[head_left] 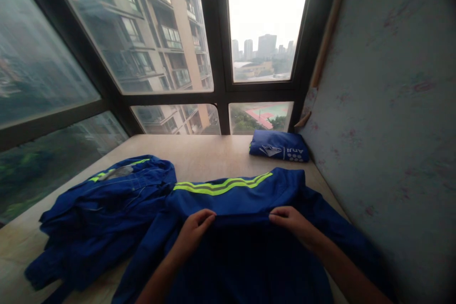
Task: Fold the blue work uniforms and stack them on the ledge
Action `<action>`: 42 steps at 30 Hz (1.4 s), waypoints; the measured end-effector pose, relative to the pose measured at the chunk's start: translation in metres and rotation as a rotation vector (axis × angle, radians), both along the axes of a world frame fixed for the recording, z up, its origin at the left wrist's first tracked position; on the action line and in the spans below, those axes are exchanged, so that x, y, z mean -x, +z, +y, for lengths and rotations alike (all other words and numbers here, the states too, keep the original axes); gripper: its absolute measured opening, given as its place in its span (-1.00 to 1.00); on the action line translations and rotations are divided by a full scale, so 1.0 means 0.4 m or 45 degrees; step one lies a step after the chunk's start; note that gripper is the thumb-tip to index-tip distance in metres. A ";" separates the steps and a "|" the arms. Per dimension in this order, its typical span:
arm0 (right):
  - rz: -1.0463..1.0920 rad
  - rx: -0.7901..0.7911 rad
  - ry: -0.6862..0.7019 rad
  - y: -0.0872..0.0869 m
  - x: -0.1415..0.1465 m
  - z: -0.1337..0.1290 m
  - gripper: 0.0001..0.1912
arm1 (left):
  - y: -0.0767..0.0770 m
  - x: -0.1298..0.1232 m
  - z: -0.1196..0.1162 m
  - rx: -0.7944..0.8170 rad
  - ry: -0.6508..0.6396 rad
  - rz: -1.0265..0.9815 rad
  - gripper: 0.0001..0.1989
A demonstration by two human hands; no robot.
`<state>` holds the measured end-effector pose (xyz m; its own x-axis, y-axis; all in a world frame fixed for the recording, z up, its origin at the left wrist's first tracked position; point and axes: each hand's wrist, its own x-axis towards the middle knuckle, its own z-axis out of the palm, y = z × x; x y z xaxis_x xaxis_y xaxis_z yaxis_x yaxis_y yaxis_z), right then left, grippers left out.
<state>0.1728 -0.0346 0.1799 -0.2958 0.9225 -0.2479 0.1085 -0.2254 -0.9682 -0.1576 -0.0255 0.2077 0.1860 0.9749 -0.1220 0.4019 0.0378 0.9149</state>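
A blue work jacket (pixel 235 204) with a yellow-green and grey reflective stripe lies spread in front of me, its sleeves reaching out to both sides. My left hand (pixel 195 228) pinches a fold of its cloth between thumb and fingers. Level with it, my right hand (pixel 290 221) pinches the same fold farther right. The cloth is drawn fairly straight between the two hands. Below the fold the fabric is dark, and its lower part runs out of view.
A crumpled blue garment (pixel 117 204) with reflective strips lies at the left, touching the jacket. At the back right sits a folded blue garment (pixel 280 146) with white lettering. The pale tabletop (pixel 210 154) meets windows behind and a patterned wall (pixel 388 118) on the right.
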 end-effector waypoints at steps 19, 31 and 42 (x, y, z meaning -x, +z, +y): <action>0.677 0.140 -0.386 -0.016 0.045 0.074 -0.53 | -0.007 0.008 0.030 0.280 0.326 -0.655 -0.48; 0.351 0.001 -0.582 -0.061 0.066 0.016 -0.52 | 0.004 0.008 0.058 0.226 0.101 -0.169 -0.65; -0.129 -0.302 -0.372 -0.019 0.076 -0.075 -0.65 | 0.041 -0.159 0.026 -0.233 -0.420 0.611 -0.64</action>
<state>0.1426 -0.0646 0.1722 0.0032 0.9995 -0.0319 0.1703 -0.0320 -0.9849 -0.0938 -0.0150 0.2241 0.4477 0.8882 -0.1030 0.7348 -0.2998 0.6084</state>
